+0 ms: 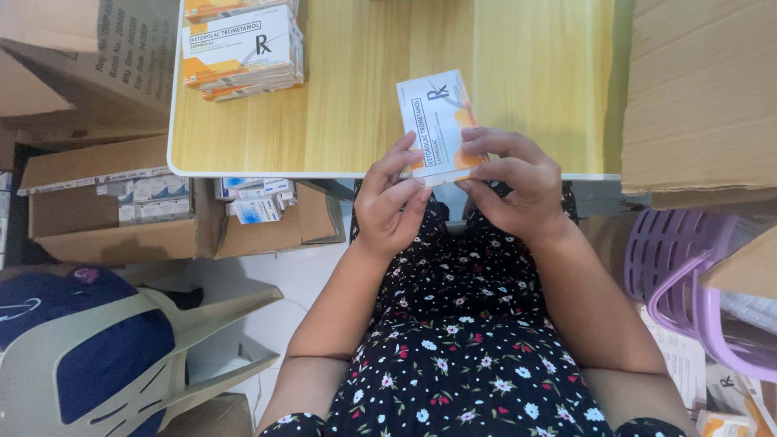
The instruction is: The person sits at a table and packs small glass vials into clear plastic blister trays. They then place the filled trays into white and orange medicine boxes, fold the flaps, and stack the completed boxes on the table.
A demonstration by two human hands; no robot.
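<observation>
hands meet over the near edge of the table, both on one small white and orange box. left hand pinches the box's lower left corner, its fingers curled and the thumb pressed toward the fingertips. right hand grips the lower right side, its fingers laid across the orange front and the thumb beneath. box stands tilted, its top leaning away over the wood, held above the table and not resting on it. stack of similar boxes lies on the table's far left corner, well apart from the hands. below the table on the left, an open carton holds more small packs. purple basket sits on the right beside a big carton. grey chair with a dark blue cloth stands at lower left.
</observation>
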